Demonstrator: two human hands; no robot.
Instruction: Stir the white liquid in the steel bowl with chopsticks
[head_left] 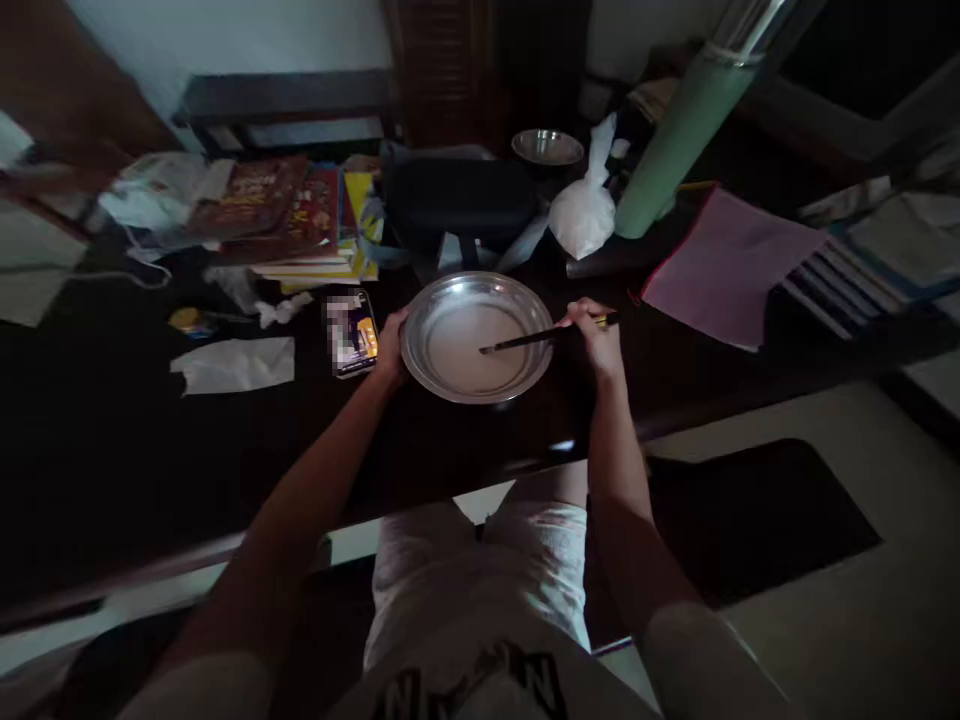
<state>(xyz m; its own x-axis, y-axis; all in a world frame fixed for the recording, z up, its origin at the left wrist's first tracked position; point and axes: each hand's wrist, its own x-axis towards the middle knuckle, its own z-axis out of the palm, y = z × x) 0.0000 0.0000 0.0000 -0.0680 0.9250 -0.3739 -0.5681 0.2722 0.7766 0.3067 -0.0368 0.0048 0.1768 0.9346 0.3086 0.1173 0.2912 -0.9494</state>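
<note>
A round metal bowl (427, 365) with pale, whitish contents sits in front of me on the dark table. My left hand (391, 350) grips its left rim. In my right hand (594, 335) is a thin dark paintbrush (525, 340), slanting left over the bowl. The brush tip is at the whitish contents; I cannot tell how deep it reaches. A lit phone (352, 335) lies just left of my left hand.
Books (285, 210) are stacked back left, near a piece of white paper (236, 366). Behind the bowl stand a dark case (461, 195), a tied white bag (583, 215), a second metal bowl (547, 147) and a tall green flask (679, 145). A pink cloth (727, 265) lies right.
</note>
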